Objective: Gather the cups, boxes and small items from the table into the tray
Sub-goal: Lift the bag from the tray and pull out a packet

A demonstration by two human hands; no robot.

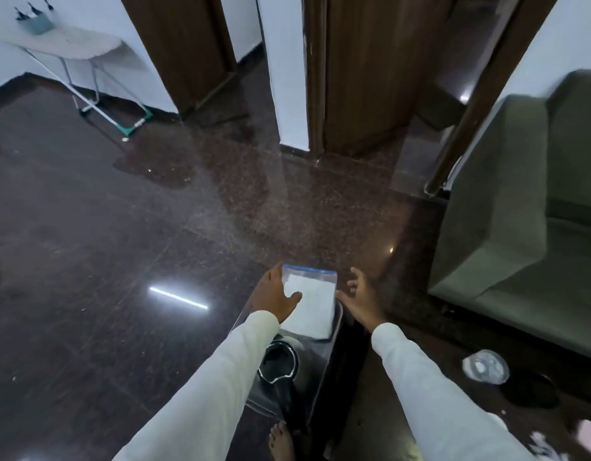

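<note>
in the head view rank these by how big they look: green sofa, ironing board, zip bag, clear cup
1. green sofa
2. ironing board, though it stands far off
3. zip bag
4. clear cup

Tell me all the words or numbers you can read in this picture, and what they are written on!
There are none to read.
The zip bag in the left hand has a blue strip on top and a plain white sheet inside, with no writing showing.
The clear cup on the table shows no label.
The pale things at the bottom right corner are too blurred to tell.
</note>
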